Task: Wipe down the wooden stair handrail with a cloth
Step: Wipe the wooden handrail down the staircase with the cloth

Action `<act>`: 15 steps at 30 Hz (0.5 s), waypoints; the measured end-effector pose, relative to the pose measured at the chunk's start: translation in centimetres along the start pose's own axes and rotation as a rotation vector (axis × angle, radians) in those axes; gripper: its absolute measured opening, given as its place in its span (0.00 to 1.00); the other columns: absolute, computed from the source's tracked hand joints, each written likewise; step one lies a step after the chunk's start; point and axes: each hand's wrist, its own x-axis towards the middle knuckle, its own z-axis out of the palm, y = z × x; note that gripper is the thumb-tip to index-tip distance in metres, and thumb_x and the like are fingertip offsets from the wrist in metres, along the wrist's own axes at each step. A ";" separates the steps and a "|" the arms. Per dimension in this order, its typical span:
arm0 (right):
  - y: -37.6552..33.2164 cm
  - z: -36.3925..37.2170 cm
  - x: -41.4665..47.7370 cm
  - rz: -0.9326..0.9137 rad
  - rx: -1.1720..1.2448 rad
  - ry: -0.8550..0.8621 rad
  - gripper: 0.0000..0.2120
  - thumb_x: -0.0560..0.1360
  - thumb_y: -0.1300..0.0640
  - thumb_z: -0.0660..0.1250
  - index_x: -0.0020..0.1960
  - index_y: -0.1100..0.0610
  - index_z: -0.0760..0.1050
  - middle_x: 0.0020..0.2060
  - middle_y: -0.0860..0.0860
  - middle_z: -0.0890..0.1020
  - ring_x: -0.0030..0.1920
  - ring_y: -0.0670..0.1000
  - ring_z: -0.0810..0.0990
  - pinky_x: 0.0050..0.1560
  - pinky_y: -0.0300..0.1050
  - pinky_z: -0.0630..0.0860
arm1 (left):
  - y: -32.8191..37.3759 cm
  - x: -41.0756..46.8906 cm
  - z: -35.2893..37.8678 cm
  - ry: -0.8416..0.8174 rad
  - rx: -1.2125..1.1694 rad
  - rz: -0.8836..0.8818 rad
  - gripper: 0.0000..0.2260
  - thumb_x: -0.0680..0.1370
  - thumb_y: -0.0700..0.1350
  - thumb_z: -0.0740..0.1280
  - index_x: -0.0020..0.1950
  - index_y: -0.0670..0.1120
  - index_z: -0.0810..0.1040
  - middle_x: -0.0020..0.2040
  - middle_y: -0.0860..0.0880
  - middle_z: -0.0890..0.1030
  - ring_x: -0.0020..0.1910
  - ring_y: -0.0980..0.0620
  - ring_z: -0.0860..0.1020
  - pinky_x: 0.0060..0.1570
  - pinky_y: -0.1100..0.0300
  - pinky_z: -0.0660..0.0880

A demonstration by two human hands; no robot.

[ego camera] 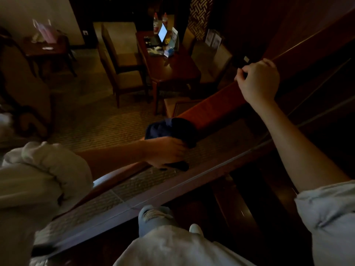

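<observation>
1. The wooden handrail [213, 106] runs from 8 o'clock up to 2 o'clock across the view. The dark blue cloth [171, 127] is wrapped over it at the centre.
2. The left hand [167, 150] grips the cloth with its fingers curled round the cloth and the rail. The fingertips are hidden beneath.
3. The right hand [257, 81], at 2 o'clock, grips the bare rail with curled fingers.
4. Risk: the cloth is bunched, so a loose fold may slip free and drop to the carpet [107, 127] below at 10 o'clock.
5. Risk: the right hand lies in the upward wiping path. Unless it moves, the rail beneath it probably goes unwiped. Releasing it also removes the person's support on the stairs.
6. Risk: dim light may hide missed strips, particularly on the underside.
7. Surroundings: a glass panel [172, 181] lies under the rail, and a shoe [153, 215] is at 6 o'clock.
8. At 12 o'clock, well apart, a table [172, 72] bears an open laptop [162, 32] and bottles [156, 24], with a chair [119, 60] beside it. None of these obstructs the rail.
</observation>
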 end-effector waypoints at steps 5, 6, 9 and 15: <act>0.2 0.1 -0.1 -0.002 0.009 0.006 0.19 0.81 0.51 0.56 0.49 0.58 0.83 0.44 0.57 0.83 0.53 0.57 0.78 0.73 0.50 0.61 | -1.2 9.3 -1.5 0.205 0.163 -0.437 0.19 0.73 0.45 0.61 0.62 0.48 0.80 0.66 0.51 0.76 0.70 0.52 0.70 0.73 0.52 0.56; 0.3 0.0 -0.1 -0.005 0.010 0.007 0.18 0.81 0.51 0.56 0.49 0.58 0.83 0.43 0.57 0.83 0.52 0.57 0.78 0.72 0.50 0.61 | 0.2 10.6 -0.9 0.207 0.173 -0.581 0.21 0.73 0.45 0.63 0.65 0.50 0.77 0.69 0.52 0.74 0.71 0.53 0.67 0.74 0.53 0.54; 0.0 -0.3 -0.3 -0.014 0.016 0.015 0.18 0.81 0.51 0.56 0.50 0.58 0.83 0.44 0.56 0.84 0.52 0.56 0.78 0.72 0.50 0.61 | 7.4 12.6 2.0 0.558 -0.305 -1.062 0.26 0.73 0.38 0.66 0.71 0.47 0.72 0.74 0.50 0.68 0.75 0.54 0.57 0.73 0.63 0.45; 0.0 -0.6 -0.3 -0.025 0.023 0.033 0.18 0.82 0.51 0.56 0.49 0.57 0.83 0.44 0.57 0.83 0.52 0.56 0.79 0.71 0.48 0.62 | 9.4 15.7 -1.9 1.500 -1.338 -2.135 0.12 0.83 0.40 0.57 0.60 0.56 0.69 0.58 0.55 0.70 0.62 0.57 0.71 0.65 0.51 0.69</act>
